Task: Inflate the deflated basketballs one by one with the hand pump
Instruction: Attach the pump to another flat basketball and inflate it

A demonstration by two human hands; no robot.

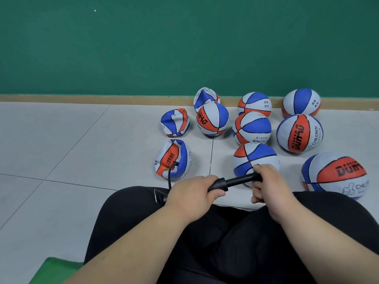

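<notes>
my left grip (192, 193) is curled round the barrel of the black pump (231, 182). my right grip (266, 185) is closed round its handle end. a stretch of shaft with a wider collar shows between them. the pump lies slanted above my black trousers (205, 242), right end higher.

from the pump's left end a thin black hose (169, 179) curves up to the flat ball (174, 158), just beyond and left of the pump. it meets the ball on an orange panel printed with chinese characters too small for me to read. the ball sits crumpled on the tiled floor (61, 150).

farther beyond the pump on that side lie a second flat ball (175, 122) and a third flat ball (205, 96). the third is by the skirting (82, 98) under the green wall (143, 48).

the rest are round, all orange, blue and white. the near ball (254, 156) sits right behind the pump, partly hidden by my right grip. right of the pump, the side ball (334, 175) shows "duha", "chil" and a thumbs-up drawing. beyond it the label ball (299, 133) reads what looks like "duhao" on orange, plus "children". the mid ball (252, 127) shows "children" upside down. the left ball (213, 119) carries the same brand letters. two back balls (254, 103) by the skirting bear small chinese characters.
</notes>
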